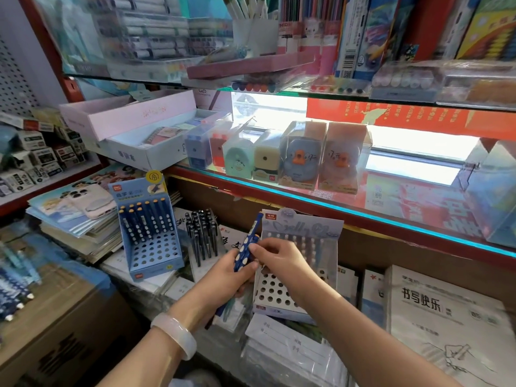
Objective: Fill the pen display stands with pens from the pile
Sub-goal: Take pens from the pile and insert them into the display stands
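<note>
My left hand (226, 277) grips a small bunch of dark blue pens with pale dots (245, 247), tips pointing up. My right hand (279, 261) pinches one of those pens near its middle. A blue display stand (156, 255) at the left holds several such pens in its back rows, and its front holes are empty. A grey-white display stand (275, 291) sits behind my right hand with several pens in its back rows. A pile of blue pens (14, 291) lies on a cardboard box at the far left.
A stand of black pens (202, 236) sits between the two display stands. Stacked notebooks and a phone case (92, 203) lie to the left. A glass shelf (363, 216) above carries boxed pencil sharpeners (301, 157). White boxes (446, 317) sit at the right.
</note>
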